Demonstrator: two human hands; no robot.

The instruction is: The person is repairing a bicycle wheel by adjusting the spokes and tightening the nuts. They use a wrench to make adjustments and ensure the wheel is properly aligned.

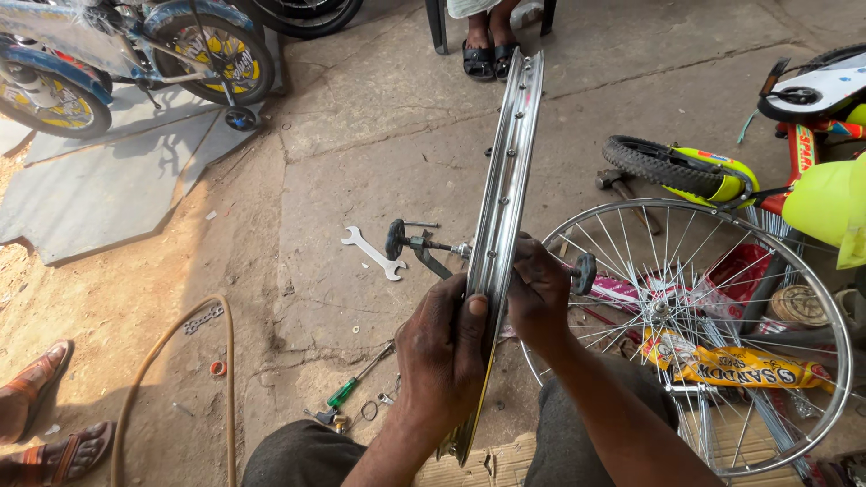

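Note:
I hold a bare silver bicycle rim (508,171) on edge, running away from me over the ground. My left hand (444,347) grips the rim's near part, thumb on its inner channel. My right hand (539,290) clasps the rim from the right side, a little farther along. Behind the rim lies a bicycle crank with black pedals (420,243). A silver double-ended spanner (372,252) lies flat on the concrete to the left of it.
A spoked wheel (695,334) lies flat at right over packets and a yellow wrapper (735,365). A green-handled screwdriver (356,383) lies near my knee. A hose (171,361) curves at left. Children's bicycles (135,50) stand behind; other people's sandalled feet (487,54) are nearby.

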